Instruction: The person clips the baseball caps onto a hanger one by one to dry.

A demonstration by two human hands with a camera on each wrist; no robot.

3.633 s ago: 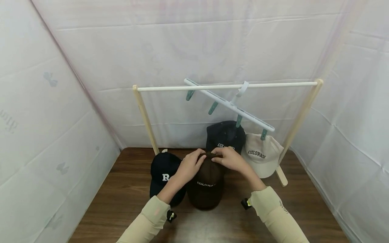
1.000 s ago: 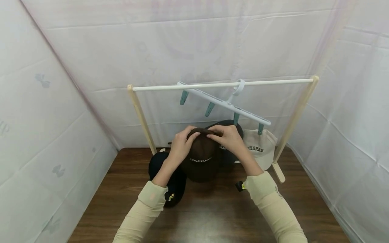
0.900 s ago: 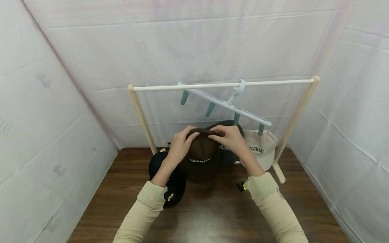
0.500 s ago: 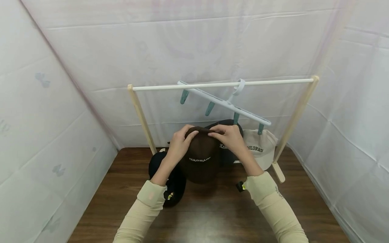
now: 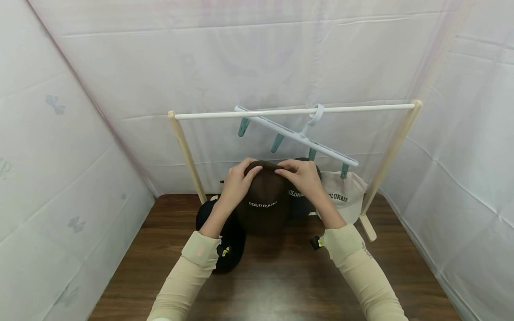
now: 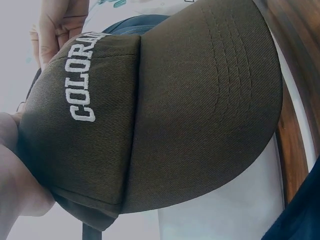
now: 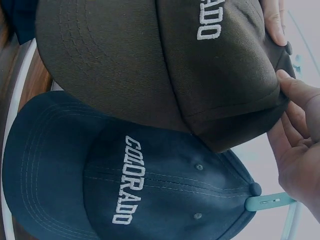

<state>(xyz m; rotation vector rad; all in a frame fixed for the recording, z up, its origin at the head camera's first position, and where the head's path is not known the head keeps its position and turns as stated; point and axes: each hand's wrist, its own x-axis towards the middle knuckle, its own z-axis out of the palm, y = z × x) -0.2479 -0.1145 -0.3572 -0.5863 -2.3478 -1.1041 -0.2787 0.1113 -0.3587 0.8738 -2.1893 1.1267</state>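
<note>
Both hands pinch the crown of a brown COLORADO cap (image 5: pixel 263 214) and hold it up, brim down, below the hanger. My left hand (image 5: pixel 236 185) grips the crown's left side, my right hand (image 5: pixel 305 178) its right side. In the right wrist view, a navy COLORADO cap (image 7: pixel 145 175) hangs beside it from a teal clip (image 7: pixel 270 201). A cream COLORADO cap (image 5: pixel 343 196) hangs from the end clip (image 5: pixel 344 170). The light blue hanger (image 5: pixel 293 133) slants on the rack's bar, and its two left clips (image 5: pixel 277 143) hold nothing.
A black cap (image 5: pixel 229 243) lies on the wooden table (image 5: pixel 281 285) under the left forearm, partly hidden. The rack's white bar (image 5: pixel 209 115) spans two wooden posts (image 5: pixel 186 154). White sheets (image 5: pixel 261 53) enclose the back and sides.
Over the span, both hands have lifted the brown cap off the table and up toward the hanger. In the last half second it rose slightly further. The hanging caps stay in place.
</note>
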